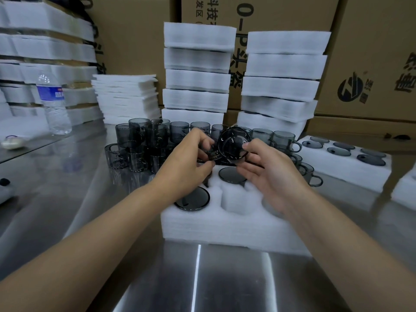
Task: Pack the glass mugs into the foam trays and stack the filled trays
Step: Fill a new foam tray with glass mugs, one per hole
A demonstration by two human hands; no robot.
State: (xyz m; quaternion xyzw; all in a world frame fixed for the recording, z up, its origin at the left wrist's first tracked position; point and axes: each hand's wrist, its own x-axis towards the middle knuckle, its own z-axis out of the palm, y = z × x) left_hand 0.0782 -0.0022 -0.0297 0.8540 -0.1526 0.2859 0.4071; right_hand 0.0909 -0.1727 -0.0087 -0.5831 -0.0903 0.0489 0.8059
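The glass mug (234, 146), dark and smoky, is held in the air above the far edge of the foam tray (225, 226), tipped so its round end faces the camera. The right hand (267, 174) grips it from the right, thumb on the upper rim and fingers curled beneath. The left hand (186, 167) has its fingers curled and pinches dark glass at the mug's left side; whether that is the handle cannot be told.

The tray lies on the steel table (67, 188) directly before the person. Two seated mugs (192, 199) sit in its pockets, and a bare pocket (234, 199) lies between the forearms.

Loose mugs (144, 140) stand crowded just behind the tray. A filled tray (346, 174) lies to the right. Two stacks of trays (195, 70) rise behind, with foam sheets (127, 97), a water bottle (54, 104) and cardboard boxes (371, 52) around them.
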